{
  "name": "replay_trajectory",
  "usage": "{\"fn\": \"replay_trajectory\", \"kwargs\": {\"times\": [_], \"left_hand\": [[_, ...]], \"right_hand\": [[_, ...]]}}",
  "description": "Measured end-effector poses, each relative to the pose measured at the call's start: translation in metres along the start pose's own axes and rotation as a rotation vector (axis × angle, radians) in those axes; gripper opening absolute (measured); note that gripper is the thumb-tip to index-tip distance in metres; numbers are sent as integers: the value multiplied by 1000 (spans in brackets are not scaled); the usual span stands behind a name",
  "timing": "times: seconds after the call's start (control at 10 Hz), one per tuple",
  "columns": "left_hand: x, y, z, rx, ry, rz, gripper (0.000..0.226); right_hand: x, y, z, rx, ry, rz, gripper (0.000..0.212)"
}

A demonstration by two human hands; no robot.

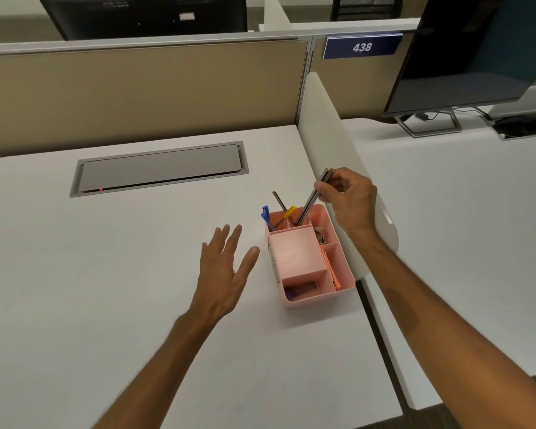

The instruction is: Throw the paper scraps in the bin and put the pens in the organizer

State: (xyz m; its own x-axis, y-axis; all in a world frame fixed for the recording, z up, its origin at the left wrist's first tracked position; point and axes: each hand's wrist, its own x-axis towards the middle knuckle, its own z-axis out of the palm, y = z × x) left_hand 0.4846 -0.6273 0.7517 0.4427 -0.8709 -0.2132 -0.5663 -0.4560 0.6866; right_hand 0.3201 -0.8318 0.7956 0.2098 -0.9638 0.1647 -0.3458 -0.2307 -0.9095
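Note:
A pink organizer stands on the white desk beside the white side divider. My right hand pinches a bundle of dark pens near their tops, their lower ends inside the organizer's back right slot. A blue pen, a yellow-capped pen and a brown pen lean in the back slots. Orange notes sit in the right compartment. My left hand hovers over the desk left of the organizer, fingers spread and holding nothing. No paper scraps or bin are in view.
A grey cable hatch is set into the desk at the back. A tan partition runs behind it. The white divider separates this desk from the neighbouring desk, where a monitor stands at the far right.

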Motion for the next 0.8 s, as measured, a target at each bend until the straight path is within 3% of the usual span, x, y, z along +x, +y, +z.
{"fn": "replay_trajectory", "kwargs": {"times": [0.2, 0.6, 0.8], "left_hand": [[-5, 2, -1, 12, -33, -44, 81], [-4, 4, 8, 14, 4, -59, 76], [-7, 7, 7, -30, 57, -57, 78]], "right_hand": [[-1, 17, 14, -94, -57, 116, 15], [0, 34, 19, -213, -160, 95, 21], [1, 36, 12, -216, -102, 110, 42]]}}
